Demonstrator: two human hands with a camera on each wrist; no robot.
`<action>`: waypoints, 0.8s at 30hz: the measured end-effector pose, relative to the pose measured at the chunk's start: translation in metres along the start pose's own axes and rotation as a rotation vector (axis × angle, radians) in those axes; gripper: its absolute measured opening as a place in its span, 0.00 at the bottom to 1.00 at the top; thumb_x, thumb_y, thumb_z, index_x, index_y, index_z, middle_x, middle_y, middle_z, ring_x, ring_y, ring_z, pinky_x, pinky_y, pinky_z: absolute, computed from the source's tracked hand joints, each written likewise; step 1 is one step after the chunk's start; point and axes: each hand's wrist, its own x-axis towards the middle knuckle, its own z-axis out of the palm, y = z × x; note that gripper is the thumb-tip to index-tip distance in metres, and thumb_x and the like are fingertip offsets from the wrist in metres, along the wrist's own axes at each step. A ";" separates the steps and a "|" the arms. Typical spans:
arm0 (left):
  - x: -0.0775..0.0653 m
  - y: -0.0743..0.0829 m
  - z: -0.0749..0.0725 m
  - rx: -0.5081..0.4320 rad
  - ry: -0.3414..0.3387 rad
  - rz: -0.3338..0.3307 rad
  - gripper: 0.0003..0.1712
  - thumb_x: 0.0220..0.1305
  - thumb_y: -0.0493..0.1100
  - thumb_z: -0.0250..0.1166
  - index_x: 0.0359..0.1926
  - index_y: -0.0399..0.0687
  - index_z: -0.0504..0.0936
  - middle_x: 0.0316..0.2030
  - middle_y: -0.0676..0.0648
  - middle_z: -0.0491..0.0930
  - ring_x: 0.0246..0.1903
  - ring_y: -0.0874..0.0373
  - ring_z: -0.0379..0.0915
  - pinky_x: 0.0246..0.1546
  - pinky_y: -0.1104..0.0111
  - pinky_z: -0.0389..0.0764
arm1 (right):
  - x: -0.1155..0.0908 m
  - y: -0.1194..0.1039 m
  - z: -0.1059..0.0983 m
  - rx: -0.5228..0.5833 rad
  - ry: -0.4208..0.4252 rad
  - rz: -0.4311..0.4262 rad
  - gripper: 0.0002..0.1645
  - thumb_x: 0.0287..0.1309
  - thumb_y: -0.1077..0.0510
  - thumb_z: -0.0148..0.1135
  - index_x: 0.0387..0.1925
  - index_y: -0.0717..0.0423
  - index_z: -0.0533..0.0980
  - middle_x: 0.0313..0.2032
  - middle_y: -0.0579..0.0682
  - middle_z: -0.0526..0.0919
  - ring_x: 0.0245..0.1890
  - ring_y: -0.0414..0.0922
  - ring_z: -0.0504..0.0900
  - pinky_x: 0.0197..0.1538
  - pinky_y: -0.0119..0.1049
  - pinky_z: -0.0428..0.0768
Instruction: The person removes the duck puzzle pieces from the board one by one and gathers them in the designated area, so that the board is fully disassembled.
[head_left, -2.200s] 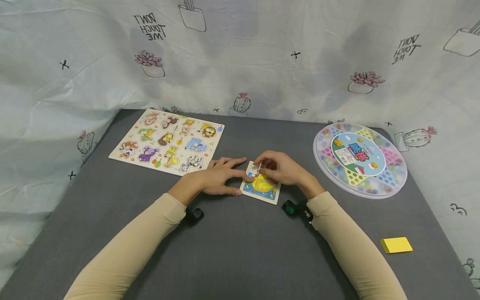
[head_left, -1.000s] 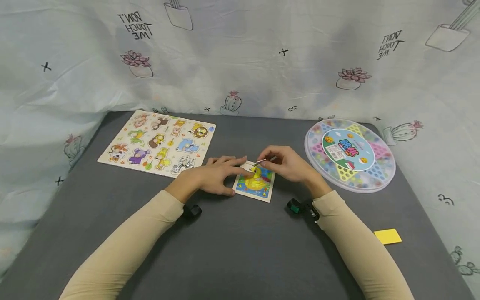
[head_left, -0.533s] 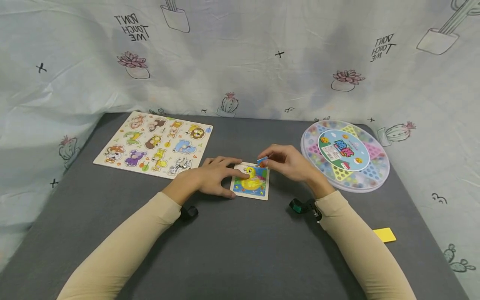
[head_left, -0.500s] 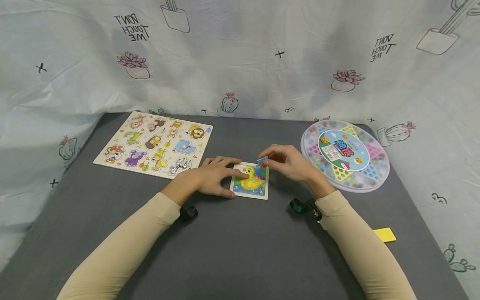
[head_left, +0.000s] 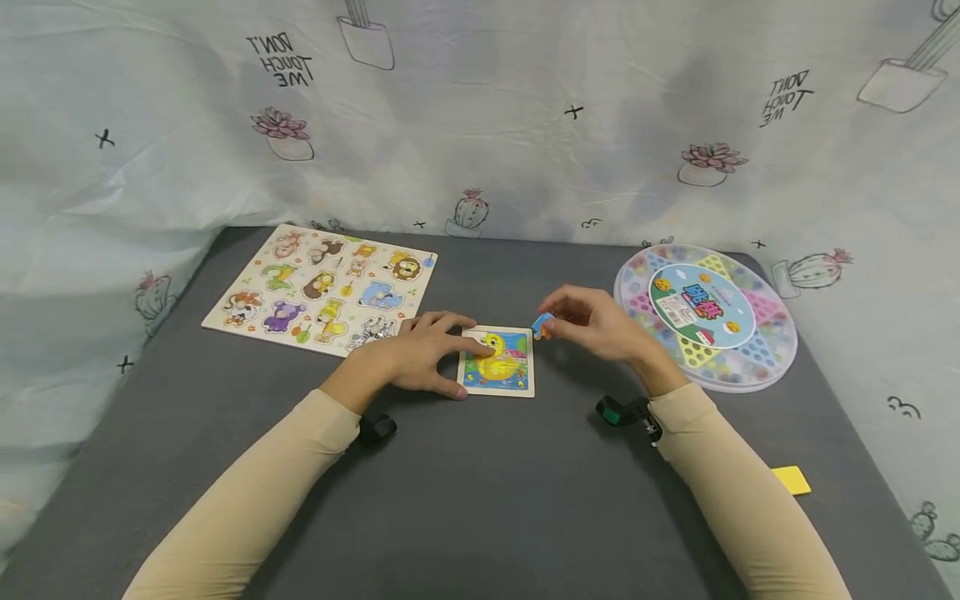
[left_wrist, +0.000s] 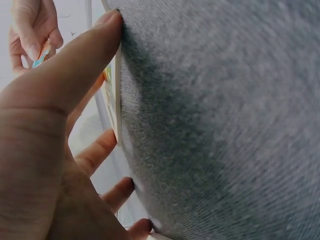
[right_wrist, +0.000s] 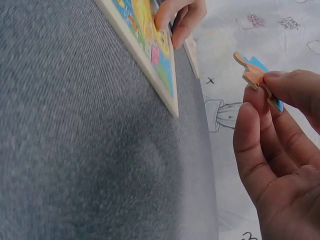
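Observation:
A small wooden jigsaw (head_left: pixel 513 385) with a yellow duck picture lies flat mid-table. My left hand (head_left: pixel 420 354) rests at its left side, fingers spread; the index finger reaches over the duck and the thumb touches the near left corner. Beyond the board's right edge, my right hand (head_left: pixel 596 327) pinches a jigsaw piece (head_left: pixel 542 326) between thumb and fingers, above the table. In the right wrist view the jigsaw piece (right_wrist: pixel 255 72) shows blue and orange on its face, with a curvy bare-wood edge. The left hand hides part of the board's left side.
At the back left lies a larger animal puzzle board (head_left: pixel 322 287), close behind my left hand. A round, clear-lidded game box (head_left: pixel 705 317) stands at the right, near my right wrist. A yellow block (head_left: pixel 792 480) lies partly behind the right sleeve.
The right hand has lifted the piece off the board's far side and moved right with it, turning its coloured face into view. The board has rotated slightly; the left hand stays on it.

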 end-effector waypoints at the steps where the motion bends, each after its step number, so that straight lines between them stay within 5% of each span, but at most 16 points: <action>1: 0.000 0.000 0.000 0.000 0.000 -0.002 0.40 0.61 0.68 0.71 0.73 0.83 0.69 0.79 0.52 0.50 0.78 0.40 0.41 0.66 0.36 0.53 | -0.001 0.001 -0.001 -0.005 0.000 0.002 0.14 0.72 0.65 0.60 0.55 0.67 0.78 0.39 0.53 0.87 0.40 0.61 0.85 0.42 0.46 0.83; 17: 0.000 0.002 -0.001 -0.003 -0.015 -0.022 0.40 0.60 0.68 0.71 0.72 0.83 0.69 0.80 0.52 0.50 0.78 0.40 0.40 0.67 0.36 0.52 | -0.007 0.016 -0.004 -0.019 -0.070 0.075 0.15 0.74 0.63 0.59 0.57 0.64 0.81 0.37 0.53 0.88 0.37 0.56 0.85 0.39 0.39 0.81; 24: 0.000 0.002 -0.001 -0.002 -0.027 -0.013 0.40 0.61 0.67 0.71 0.73 0.83 0.68 0.80 0.51 0.49 0.78 0.38 0.39 0.67 0.36 0.53 | -0.011 0.020 -0.003 -0.080 -0.074 0.082 0.15 0.74 0.63 0.59 0.57 0.62 0.81 0.44 0.52 0.88 0.41 0.48 0.84 0.46 0.34 0.80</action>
